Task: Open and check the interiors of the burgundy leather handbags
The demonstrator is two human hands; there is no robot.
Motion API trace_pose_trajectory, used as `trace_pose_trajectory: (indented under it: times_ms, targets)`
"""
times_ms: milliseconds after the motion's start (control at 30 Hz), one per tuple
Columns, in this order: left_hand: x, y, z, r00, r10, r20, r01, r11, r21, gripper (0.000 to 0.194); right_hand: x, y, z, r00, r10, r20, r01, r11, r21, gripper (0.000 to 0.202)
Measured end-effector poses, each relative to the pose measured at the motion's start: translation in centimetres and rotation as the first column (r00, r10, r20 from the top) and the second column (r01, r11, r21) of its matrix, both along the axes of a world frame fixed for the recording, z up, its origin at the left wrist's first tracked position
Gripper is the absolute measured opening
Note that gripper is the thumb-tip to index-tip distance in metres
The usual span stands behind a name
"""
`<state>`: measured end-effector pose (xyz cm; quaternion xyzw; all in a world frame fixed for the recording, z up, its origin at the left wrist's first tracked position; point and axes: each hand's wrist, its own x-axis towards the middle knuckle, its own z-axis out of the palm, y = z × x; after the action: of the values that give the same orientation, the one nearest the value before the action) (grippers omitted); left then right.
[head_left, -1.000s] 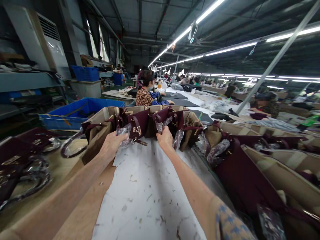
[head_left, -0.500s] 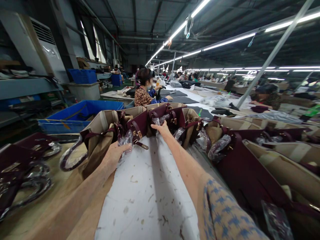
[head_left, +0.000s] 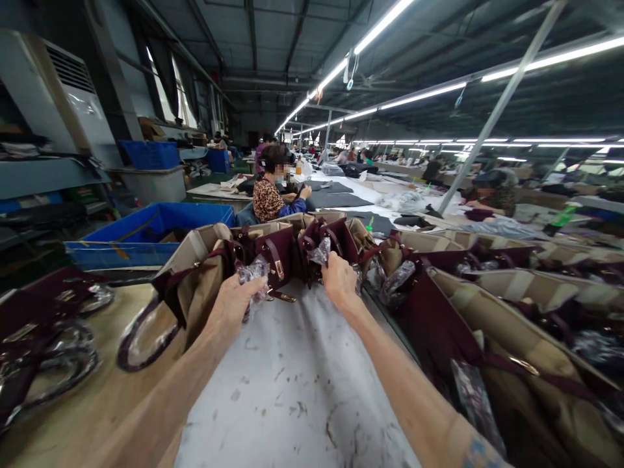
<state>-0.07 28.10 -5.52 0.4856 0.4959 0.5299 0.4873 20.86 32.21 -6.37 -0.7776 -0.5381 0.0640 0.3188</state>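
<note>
Maroon handbags with beige linings stand in a row across the table. My left hand [head_left: 241,298] is closed on a plastic-wrapped handle [head_left: 254,276] at the left of the row, by a tan and maroon bag [head_left: 197,292]. Right of it, my right hand [head_left: 340,276] is closed around the plastic wrapping [head_left: 322,252] of another bag's handle. Between the hands is a maroon bag [head_left: 277,253] with a gold clasp and a hanging strap [head_left: 281,296]. Below lies a stained white surface [head_left: 287,390].
A blue bin [head_left: 121,253] is at the left, beyond more maroon bags [head_left: 36,312] on the near left. Several bags [head_left: 414,312] line the right side. Past the row, a person [head_left: 267,195] in a patterned top sits at a long table.
My right hand has moved slightly right and down, and its fingers have closed on the wrapping. My left hand keeps its hold. The view has shifted a little to the right.
</note>
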Motion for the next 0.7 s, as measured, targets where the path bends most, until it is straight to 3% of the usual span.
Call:
trace_pose_trajectory:
  times_ms: [67,167,233,333,467,567,700]
  targets:
    - [1.3,-2.2,-0.1,0.999,-0.026,-0.030,0.026,1.000,-0.012,0.021,0.7,-2.0,0.1,0.982,-0.051,0.182,0.042,0.998,0.054,0.016]
    - [2.8,-5.3,-1.4,0.988,-0.043,-0.149,0.037,0.998,-0.040,0.023,2.1,-4.0,-0.4,0.891,-0.159,0.426,0.091,0.980,0.176,0.012]
    - [3.2,-6.9,-2.3,0.980,-0.055,-0.190,0.037,0.994,-0.101,0.026,2.9,-4.6,-0.9,0.892,-0.227,0.390,0.167,0.969,0.183,0.018]
    - [3.5,-8.4,-3.3,0.984,-0.041,-0.174,0.010,0.985,-0.172,0.033,3.7,-4.8,-1.7,0.929,-0.302,0.213,0.294,0.953,0.072,0.032]
    - [3.9,-8.4,-3.8,0.985,-0.012,-0.174,-0.011,0.991,-0.133,0.038,4.0,-4.4,-1.8,0.950,-0.290,0.111,0.293,0.956,-0.011,0.045]
    - [4.1,-6.9,-3.3,0.975,0.001,-0.221,-0.022,0.996,-0.092,0.042,3.8,-3.6,-0.2,0.971,-0.228,0.067,0.233,0.970,-0.066,0.039]
    - [3.5,-4.8,-0.2,0.961,0.068,-0.268,-0.068,0.998,0.008,0.043,3.1,-2.2,4.9,0.995,-0.091,0.034,0.092,0.995,-0.045,0.024]
